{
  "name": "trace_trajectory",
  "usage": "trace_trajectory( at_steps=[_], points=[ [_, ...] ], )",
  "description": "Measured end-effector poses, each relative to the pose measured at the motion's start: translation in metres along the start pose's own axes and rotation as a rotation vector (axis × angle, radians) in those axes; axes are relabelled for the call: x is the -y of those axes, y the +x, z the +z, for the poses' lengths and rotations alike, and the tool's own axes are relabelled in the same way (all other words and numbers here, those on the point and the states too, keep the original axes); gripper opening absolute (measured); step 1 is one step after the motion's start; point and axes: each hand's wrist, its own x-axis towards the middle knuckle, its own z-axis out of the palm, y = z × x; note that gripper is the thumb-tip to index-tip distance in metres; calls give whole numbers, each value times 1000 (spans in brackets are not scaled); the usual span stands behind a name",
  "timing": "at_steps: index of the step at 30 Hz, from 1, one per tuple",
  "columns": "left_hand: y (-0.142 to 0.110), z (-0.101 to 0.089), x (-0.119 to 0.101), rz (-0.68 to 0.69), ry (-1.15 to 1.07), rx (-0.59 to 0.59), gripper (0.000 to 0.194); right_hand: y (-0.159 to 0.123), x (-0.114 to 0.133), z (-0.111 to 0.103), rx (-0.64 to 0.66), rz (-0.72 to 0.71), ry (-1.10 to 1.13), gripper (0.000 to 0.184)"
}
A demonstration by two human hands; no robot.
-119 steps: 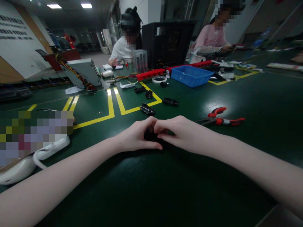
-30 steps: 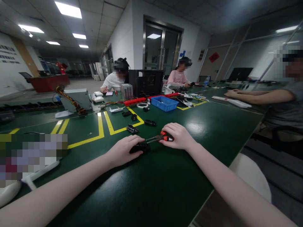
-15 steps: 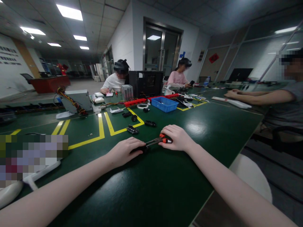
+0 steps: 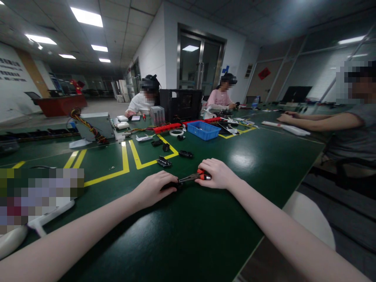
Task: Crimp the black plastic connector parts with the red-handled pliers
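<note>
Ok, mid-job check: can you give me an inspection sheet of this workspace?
Surface: glossy green table, marked with yellow tape.
Job's things: red-handled pliers, tips beside a dark part mostly hidden by fingers.
Clutter: loose black parts and blue bin beyond the hands.
Hands: left hand holds the dark part; right hand grips the pliers.
Cables: multicoloured bundle against grey metal box.
Surroundings: three other people around the table. Spills: nothing seen.

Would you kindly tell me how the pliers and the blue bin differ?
The pliers are held in the right hand, while the blue bin sits untouched on the green table. The pliers are slim, with a long metal nose and red on the handles; the bin is a broad, open-topped box. Both are at the same table.
</note>
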Motion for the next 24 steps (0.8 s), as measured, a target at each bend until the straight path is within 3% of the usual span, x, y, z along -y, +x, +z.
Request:
trace_trajectory(
  at_steps=[24],
  points=[
    [0,-3,-7,-78,19,-12,25,2,5,-5,95,77,-64,39]
  ],
)
